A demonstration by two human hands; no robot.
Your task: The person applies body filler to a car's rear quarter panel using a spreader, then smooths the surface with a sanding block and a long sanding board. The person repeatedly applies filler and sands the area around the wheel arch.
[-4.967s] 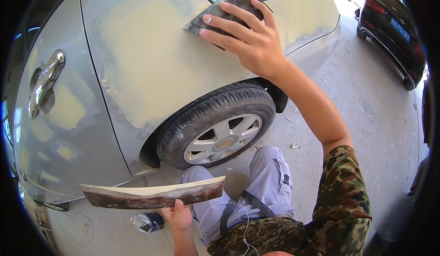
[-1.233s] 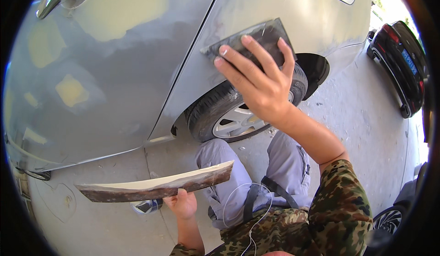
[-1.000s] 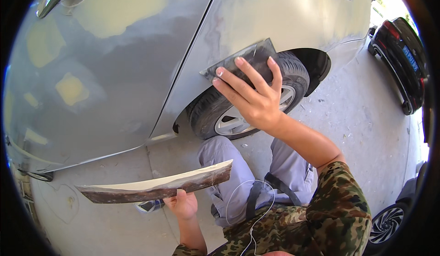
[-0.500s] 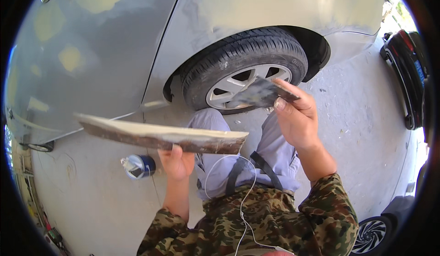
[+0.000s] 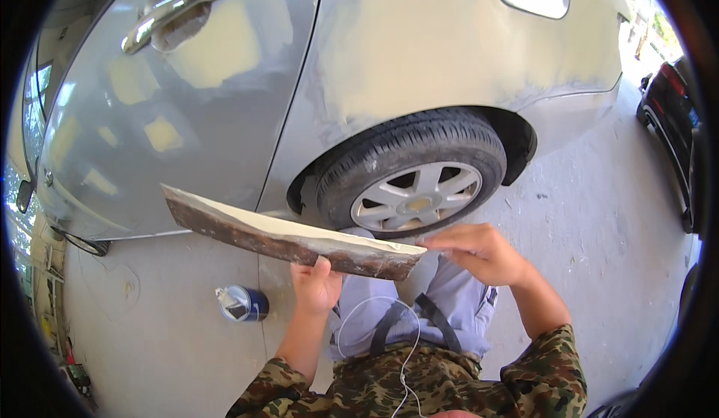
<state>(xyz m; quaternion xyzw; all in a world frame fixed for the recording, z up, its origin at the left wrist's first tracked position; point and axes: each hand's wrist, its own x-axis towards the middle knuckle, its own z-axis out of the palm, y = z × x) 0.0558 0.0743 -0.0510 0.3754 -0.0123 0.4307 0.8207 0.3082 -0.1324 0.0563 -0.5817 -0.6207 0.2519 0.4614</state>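
Note:
My left hand (image 5: pixel 317 286) grips the lower edge of a long, dark-stained board (image 5: pixel 277 247), thumb on its near face. A thick strip of cream body filler (image 5: pixel 299 227) lies along the board's upper side. My right hand (image 5: pixel 483 252) is closed at the board's right end, fingers pointing left, touching or very near the filler there. The dark flat putty spreader it held in the earlier frame is edge-on or hidden now. In front stands a grey car whose rear panel (image 5: pixel 419 51) and door (image 5: pixel 225 118) carry pale filler patches.
The car's rear wheel (image 5: pixel 418 201) is just beyond my knees. A blue can (image 5: pixel 255 306) stands on the grey floor to the left. A black car (image 5: pixel 669 133) is at the far right. White cable (image 5: pixel 374 298) hangs over my lap.
My right hand has come down and left to the board's end, and the spreader has turned out of sight. The board shifted right and down. The view has tilted up, showing more door.

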